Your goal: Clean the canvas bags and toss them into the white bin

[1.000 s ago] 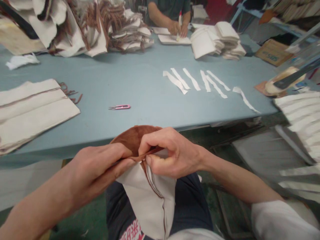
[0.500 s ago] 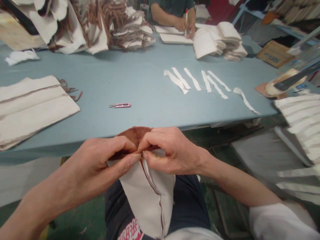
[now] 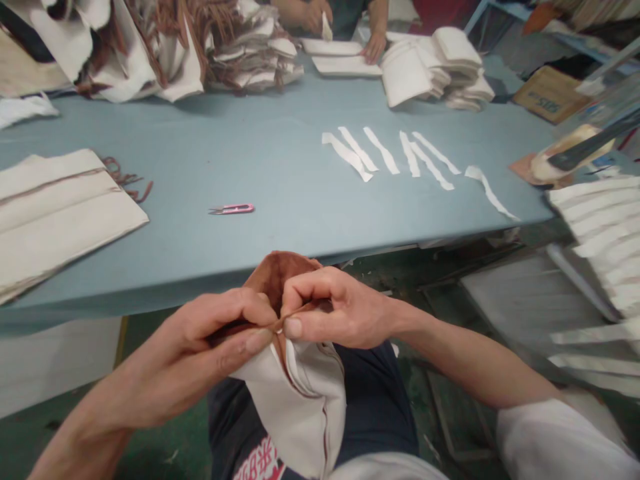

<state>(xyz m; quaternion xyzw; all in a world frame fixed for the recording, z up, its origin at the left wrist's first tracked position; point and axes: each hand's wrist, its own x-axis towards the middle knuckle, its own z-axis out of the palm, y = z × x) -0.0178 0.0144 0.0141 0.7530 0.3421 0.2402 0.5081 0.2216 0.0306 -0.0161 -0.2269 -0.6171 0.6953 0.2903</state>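
A sewn leather piece (image 3: pixel 300 407), off-white on the outside and brown inside, hangs over my lap with a seam running down it. My left hand (image 3: pixel 220 337) pinches its upper edge between thumb and fingers. Close beside it, my right hand (image 3: pixel 335 310) grips the same edge, thumb toward me. Behind the fingers the brown inner side stands up in a curved opening. The fingertips nearly meet at the seam, and part of the edge is hidden under them. Pink-handled thread snips (image 3: pixel 233 209) lie on the table beyond my hands.
Several white strips (image 3: pixel 383 150) lie across the blue table (image 3: pixel 280 160). A flat off-white stack (image 3: pixel 65 200) sits at left, with leather piles (image 3: pixel 255 53) behind. Across the table a person's hands (image 3: pixel 375 47) work by pale folded pieces (image 3: pixel 425 70). A cardboard box (image 3: pixel 550 93) stands at right.
Both hands keep hold of the leather piece, and its brown opening stands taller behind the fingers. Across the table, the other person's hands have moved apart.
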